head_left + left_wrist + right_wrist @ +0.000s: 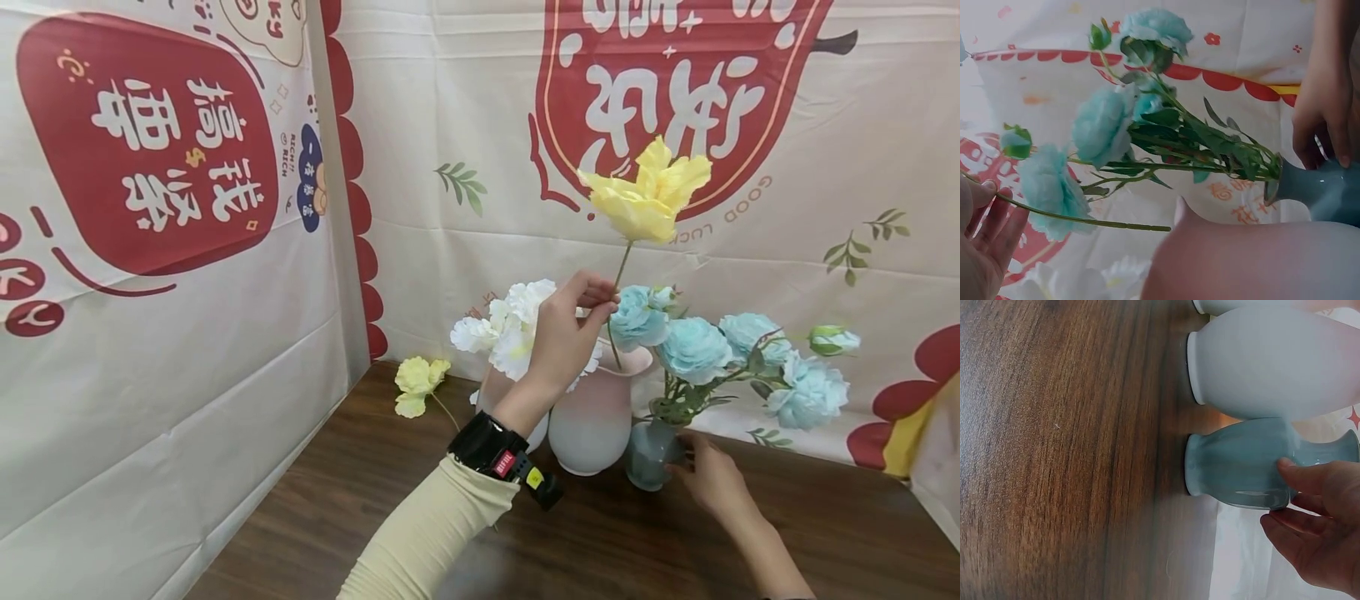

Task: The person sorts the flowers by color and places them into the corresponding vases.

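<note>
Head view shows two bare hands working above a brown table. The left hand pinches the stem of a yellow flower between thumb and fingers; the bloom stands upright above the hand. Below it, the stem runs down over the mouth of a pink and white vase. In the left wrist view the stem's cut end appears at the vase's rim; whether it has passed inside cannot be told.

The right hand grips a small blue vase at its side. In the right wrist view the thumb bears on the glazed body and the fingers are bent around the edge. This vase stands upright on the table, just beside the pink and white one, and holds blue flowers with green leaves.

On the other side, white flowers stand in another vase, partly hidden by the left forearm. A second yellow flower lies near the table's far left corner. A black band circles the left wrist, over a pale yellow sleeve. Printed cloth hangs behind.
</note>
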